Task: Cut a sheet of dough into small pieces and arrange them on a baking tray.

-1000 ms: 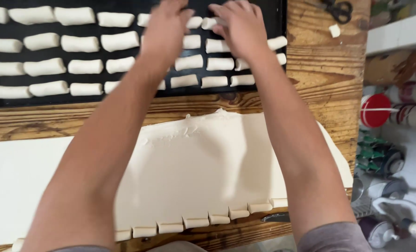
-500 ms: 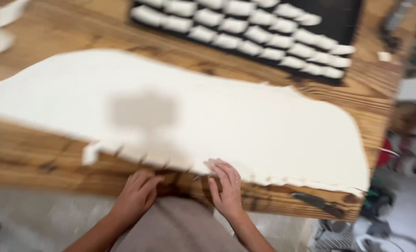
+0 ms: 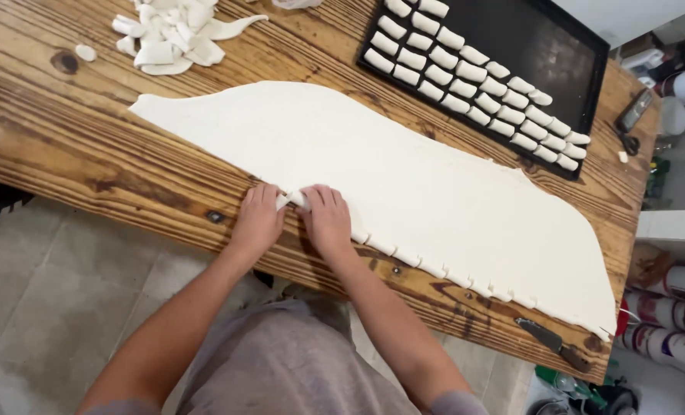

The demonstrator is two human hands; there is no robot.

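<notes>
At the near edge of the counter [image 3: 66, 146], the left hand [image 3: 256, 219] and right hand [image 3: 328, 219] press side by side on a small roll [image 3: 295, 200] of the dough sheet [image 3: 404, 177], fingers curled over it. Rolling looks under way; finishing needs an even forward push. Fingertips hide the roll's ends, and the tray [image 3: 542, 46] is partly cut off.
</notes>
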